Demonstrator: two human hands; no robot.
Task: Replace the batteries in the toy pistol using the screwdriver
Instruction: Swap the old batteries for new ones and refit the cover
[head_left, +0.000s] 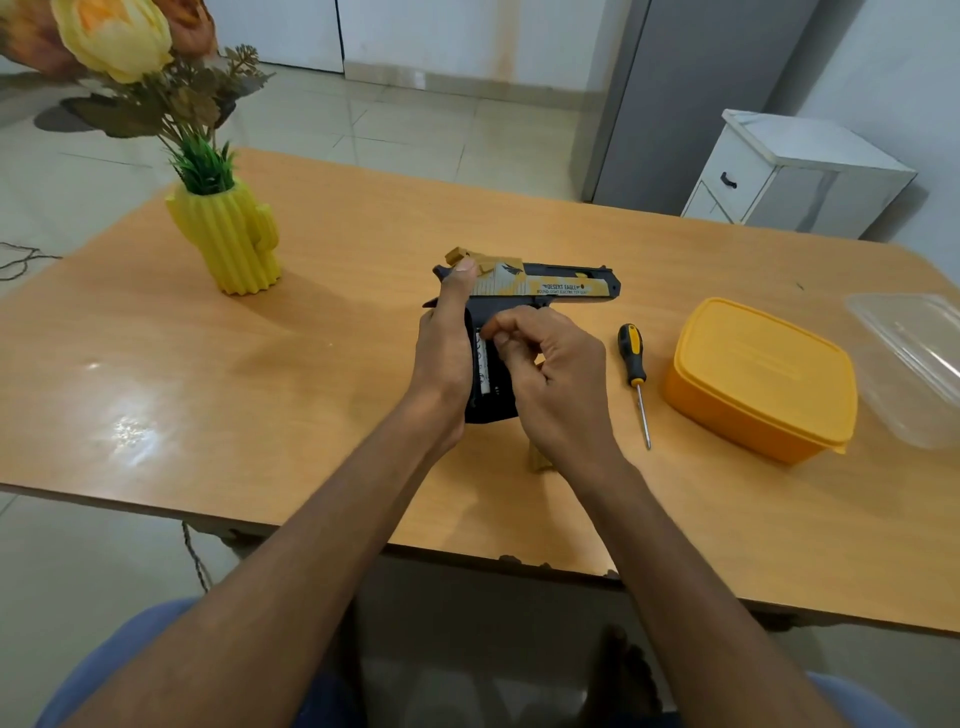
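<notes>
The toy pistol (524, 291) is being held just above the middle of the wooden table (322, 322), with its barrel pointing to the right and its black grip turned toward the near edge. It is being gripped by the left hand (447, 353), whose fingers are being wrapped round the back of the grip while the thumb is being laid up along the rear of the slide. The grip's side is being shown open, and a white battery (483, 371) is being seen inside the compartment. The right hand (550, 379) is being held against the open grip with its fingers curled and its fingertips pinched together at the upper end of the compartment; whether something small is being held between them cannot be told. A tan piece (540, 460) is lying on the table just beneath the right wrist, mostly hidden. The screwdriver (635, 382), with a black and yellow handle, is lying on the table just right of the right hand, untouched, its tip pointing toward the near edge. Further right, a yellow lidded container (763, 379) is resting on the table, and a clear plastic container (914, 364) is lying beside it at the right edge. At the far left, a yellow cactus-shaped vase (228, 239) with artificial flowers is standing.
</notes>
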